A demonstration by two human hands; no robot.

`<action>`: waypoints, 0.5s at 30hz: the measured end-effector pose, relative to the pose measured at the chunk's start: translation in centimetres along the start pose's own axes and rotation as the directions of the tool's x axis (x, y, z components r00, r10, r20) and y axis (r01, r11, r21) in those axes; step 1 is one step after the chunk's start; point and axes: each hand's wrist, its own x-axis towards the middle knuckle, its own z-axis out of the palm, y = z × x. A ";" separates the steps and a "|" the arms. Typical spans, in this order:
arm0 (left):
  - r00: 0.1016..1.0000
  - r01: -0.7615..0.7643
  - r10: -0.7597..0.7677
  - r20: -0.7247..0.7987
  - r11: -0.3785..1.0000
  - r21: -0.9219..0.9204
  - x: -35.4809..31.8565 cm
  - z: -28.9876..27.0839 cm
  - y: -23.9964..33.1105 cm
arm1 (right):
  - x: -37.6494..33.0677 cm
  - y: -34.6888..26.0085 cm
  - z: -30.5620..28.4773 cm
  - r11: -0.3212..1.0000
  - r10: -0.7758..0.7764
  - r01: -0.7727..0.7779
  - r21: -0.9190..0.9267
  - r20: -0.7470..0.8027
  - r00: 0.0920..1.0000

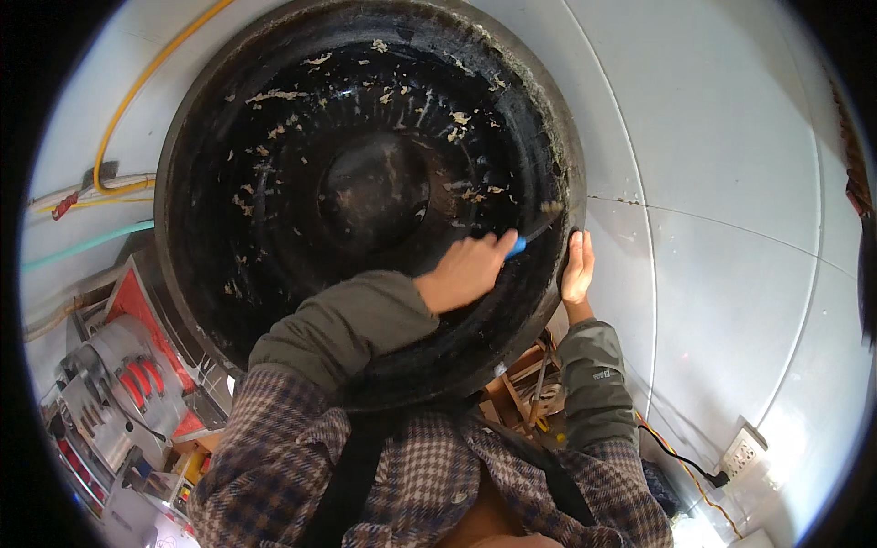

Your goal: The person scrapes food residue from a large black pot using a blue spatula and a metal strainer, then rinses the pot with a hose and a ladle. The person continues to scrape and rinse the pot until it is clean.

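Note:
A large round black basin (274, 215) faces me, its inside flecked with pale flakes and its dull grey rim crusted along the right side. At its middle is a dark round centre (376, 187). My left hand (468, 269) reaches across the basin, closed around the blue handle of a scraper (517, 246). The scraper's narrow blade points up and right, close to the inner wall near the right rim, with pale residue by its tip. Outside that rim, my right hand (577, 267) holds the basin's edge, fingers pointing up; its thumb is hidden.
White wall panels (722, 137) stand behind and to the right, with a socket and black plug (742, 454) low down. A yellow hose (146, 78) and a green hose (87, 247) run at left. Red-and-grey machinery (137, 374) and wooden pieces (512, 388) lie below.

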 end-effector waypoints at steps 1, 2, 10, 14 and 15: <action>0.996 -0.024 0.024 -0.082 1.000 -0.004 2.1 -0.7 -0.5 | 0.1 0.2 -0.2 1.000 0.008 -0.008 -0.002 0.011 1.000; 0.998 0.038 -0.037 -0.059 0.999 0.019 3.9 -1.7 -0.5 | 0.2 0.3 -0.3 1.000 0.016 -0.016 -0.003 0.023 1.000; 0.786 0.278 -0.250 -0.566 0.960 -0.037 13.0 -9.7 -2.9 | 0.2 -1.1 0.3 1.000 -0.020 0.022 -0.022 0.118 0.993; 0.983 0.150 -0.151 -0.105 0.989 -0.014 5.3 -9.0 6.1 | 0.1 -1.7 0.7 0.997 -0.066 0.067 -0.027 0.033 0.997; 0.991 0.137 -0.137 0.007 0.990 0.032 3.6 -8.9 8.3 | 0.1 -1.7 0.8 0.998 -0.051 0.054 -0.038 0.077 0.996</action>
